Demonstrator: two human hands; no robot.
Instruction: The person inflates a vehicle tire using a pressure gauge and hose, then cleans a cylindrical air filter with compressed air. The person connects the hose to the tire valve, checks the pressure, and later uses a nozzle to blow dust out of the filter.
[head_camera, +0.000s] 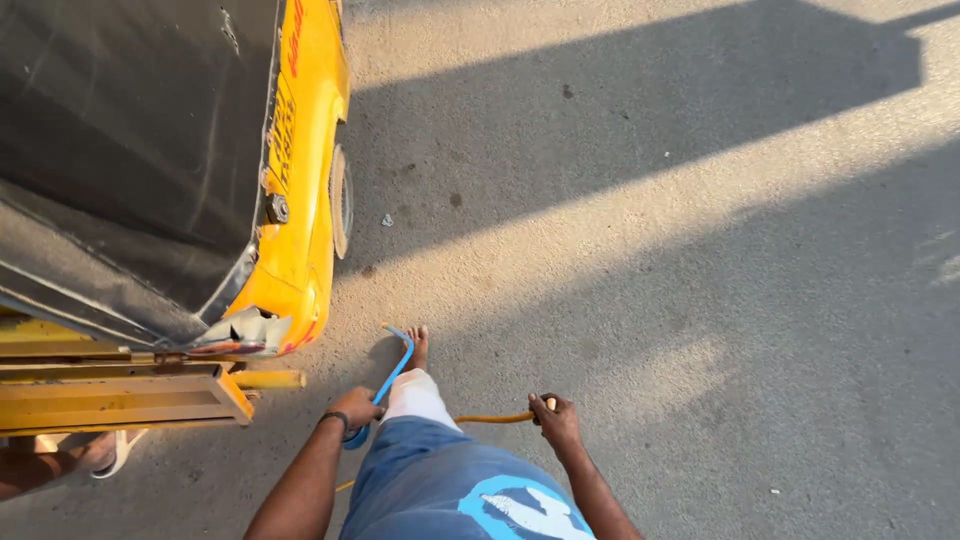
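Beside the yellow vehicle (300, 150), the left hand (357, 406) grips a blue tube (394, 370), the right hand (556, 418) an orange hose (495, 418).

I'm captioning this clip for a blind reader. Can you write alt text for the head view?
Seen from above, a person's left hand grips a blue hose and the right hand an orange hose, over one bare foot on sunlit pavement. A yellow vehicle stands at left.

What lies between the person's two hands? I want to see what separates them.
In the head view, the person's bent knee in blue shorts sits between the left hand and right hand.
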